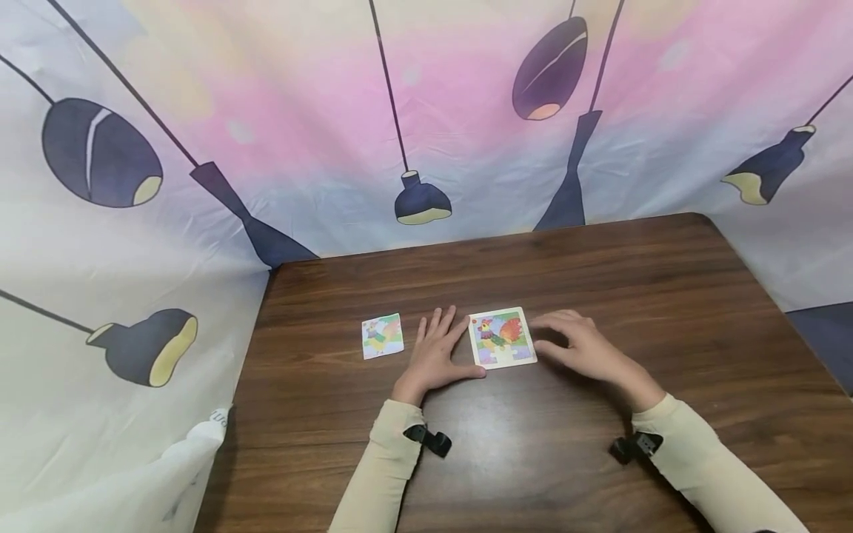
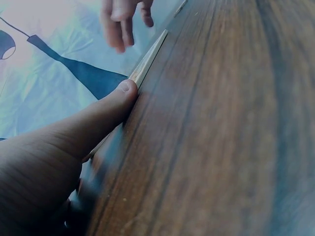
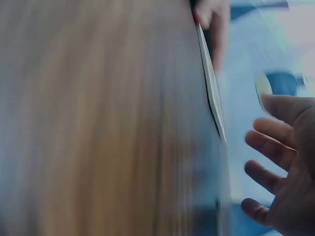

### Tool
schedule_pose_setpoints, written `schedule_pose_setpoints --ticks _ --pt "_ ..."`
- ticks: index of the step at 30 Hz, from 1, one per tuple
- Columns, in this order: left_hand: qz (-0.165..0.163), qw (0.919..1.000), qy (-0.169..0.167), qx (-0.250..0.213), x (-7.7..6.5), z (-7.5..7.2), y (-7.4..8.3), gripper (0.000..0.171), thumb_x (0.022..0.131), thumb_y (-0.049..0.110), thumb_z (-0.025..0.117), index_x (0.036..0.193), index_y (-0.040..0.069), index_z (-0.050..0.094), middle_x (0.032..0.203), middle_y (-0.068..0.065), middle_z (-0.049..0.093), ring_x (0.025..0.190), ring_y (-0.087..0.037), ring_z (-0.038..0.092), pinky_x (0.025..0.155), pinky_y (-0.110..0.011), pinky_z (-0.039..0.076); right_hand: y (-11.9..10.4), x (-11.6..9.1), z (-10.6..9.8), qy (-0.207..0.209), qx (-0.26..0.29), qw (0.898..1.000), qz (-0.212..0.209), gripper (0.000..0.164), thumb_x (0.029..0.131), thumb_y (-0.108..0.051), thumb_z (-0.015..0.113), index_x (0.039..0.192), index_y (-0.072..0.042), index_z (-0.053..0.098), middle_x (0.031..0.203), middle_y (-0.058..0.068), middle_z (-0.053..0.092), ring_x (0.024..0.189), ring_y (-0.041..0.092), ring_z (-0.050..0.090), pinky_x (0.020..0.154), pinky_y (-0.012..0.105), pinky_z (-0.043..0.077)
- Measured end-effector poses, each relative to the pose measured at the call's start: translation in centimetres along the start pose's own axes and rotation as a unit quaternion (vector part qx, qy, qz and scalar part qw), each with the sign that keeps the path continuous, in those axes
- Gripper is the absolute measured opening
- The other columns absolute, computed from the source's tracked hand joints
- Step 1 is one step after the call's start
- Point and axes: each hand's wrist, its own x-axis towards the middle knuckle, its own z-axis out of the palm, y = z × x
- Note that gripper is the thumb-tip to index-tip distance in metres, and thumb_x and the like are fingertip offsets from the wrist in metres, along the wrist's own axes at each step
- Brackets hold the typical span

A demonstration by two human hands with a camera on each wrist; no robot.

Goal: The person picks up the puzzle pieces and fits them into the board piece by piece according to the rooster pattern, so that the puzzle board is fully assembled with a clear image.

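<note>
A small square jigsaw puzzle (image 1: 492, 331) with a colourful rooster picture and a pale border lies flat on the table. Low in its middle shows a pale, piece-shaped patch. My left hand (image 1: 436, 357) is spread along the puzzle's left side, forefinger by the upper corner and thumb by the lower one. In the left wrist view the thumb (image 2: 123, 96) rests against the board's edge. Just off the right side, my right hand (image 1: 586, 348) hovers with loosely bent, parted fingers and nothing between them; the right wrist view shows its fingers (image 3: 270, 147) apart from the board.
Left of my left hand lies a square card (image 1: 383, 336) with a paler rooster picture. The brown wooden table (image 1: 506, 451) meets a hanging cloth (image 1: 320, 111) printed with lamps at its back and left. Each wrist wears a black strap device.
</note>
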Motion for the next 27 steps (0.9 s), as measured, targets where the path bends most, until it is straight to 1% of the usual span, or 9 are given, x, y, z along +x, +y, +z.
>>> schedule_pose_setpoints --ticks 3,5,8,10,13,19,24,27 --pt "-0.001 1.0000 0.003 -0.003 -0.1 0.2 0.1 0.110 0.083 0.066 0.082 0.169 0.022 0.029 0.177 -0.008 0.010 0.163 -0.031 -0.003 0.130 -0.054 -0.007 1.3 -1.5 -1.9 0.007 -0.034 0.999 0.021 0.041 0.095 -0.021 0.082 0.132 -0.006 0.073 0.131 0.016 0.069 0.126 0.042 0.055 0.094 0.066 0.033" --pt "0.000 1.0000 0.004 -0.005 -0.2 0.2 0.1 0.110 0.083 0.066 0.081 0.169 0.021 0.029 0.177 -0.008 0.010 0.163 -0.031 -0.003 0.130 -0.054 -0.007 2.2 -2.7 -3.1 0.000 -0.054 0.998 0.045 0.046 0.092 -0.023 0.085 0.133 -0.006 0.072 0.131 0.018 0.068 0.123 0.043 0.054 0.091 0.067 0.032" --pt "-0.001 1.0000 0.005 -0.005 -0.3 0.2 0.1 0.110 0.083 0.066 0.081 0.169 0.021 0.029 0.177 -0.008 0.010 0.163 -0.031 -0.003 0.130 -0.055 -0.006 3.3 -4.2 -4.2 -0.017 -0.057 0.995 0.078 0.054 0.089 -0.025 0.088 0.136 -0.005 0.070 0.133 0.021 0.065 0.123 0.045 0.052 0.091 0.070 0.032" --pt "-0.004 0.9999 0.007 -0.007 -0.4 0.1 0.1 0.111 0.083 0.066 0.082 0.169 0.021 0.029 0.177 -0.008 0.010 0.163 -0.031 -0.003 0.130 -0.054 -0.006 3.8 -4.8 -4.6 -0.029 -0.055 0.995 0.082 0.056 0.089 -0.027 0.088 0.137 -0.004 0.070 0.134 0.021 0.064 0.125 0.047 0.051 0.091 0.071 0.032" --pt "-0.004 0.9999 0.010 -0.005 -0.5 0.0 0.1 0.110 0.082 0.065 0.082 0.169 0.021 0.030 0.177 -0.008 0.011 0.163 -0.031 -0.003 0.130 -0.054 -0.006 4.3 -5.1 -4.7 -0.033 -0.049 0.995 0.078 0.052 0.090 -0.026 0.087 0.134 -0.004 0.072 0.134 0.021 0.063 0.126 0.049 0.050 0.093 0.072 0.032" --pt "0.004 1.0000 0.006 0.003 -0.3 0.0 0.1 0.109 0.083 0.065 0.082 0.169 0.020 0.031 0.177 -0.010 0.012 0.163 -0.034 -0.001 0.130 -0.056 -0.003 4.4 -5.3 -4.6 -0.025 -0.053 0.995 0.075 0.036 0.088 -0.019 0.088 0.120 -0.007 0.078 0.130 0.020 0.065 0.124 0.048 0.051 0.091 0.071 0.032" --pt "-0.001 1.0000 0.003 0.006 -0.1 0.1 0.0 0.110 0.083 0.066 0.082 0.169 0.020 0.029 0.177 -0.009 0.010 0.163 -0.032 -0.002 0.130 -0.055 -0.005 3.5 -5.1 -4.4 -0.028 -0.092 0.992 0.076 0.027 0.091 -0.020 0.085 0.114 -0.008 0.077 0.122 0.016 0.066 0.118 0.045 0.054 0.087 0.067 0.039" --pt "0.002 1.0000 0.005 0.003 -0.1 0.0 -0.1 0.110 0.083 0.065 0.082 0.169 0.020 0.030 0.177 -0.010 0.011 0.163 -0.032 -0.002 0.130 -0.055 -0.005 2.4 -4.4 -3.8 -0.021 -0.105 0.992 0.063 0.022 0.092 -0.020 0.084 0.110 -0.008 0.076 0.117 0.013 0.067 0.114 0.042 0.057 0.086 0.066 0.042"
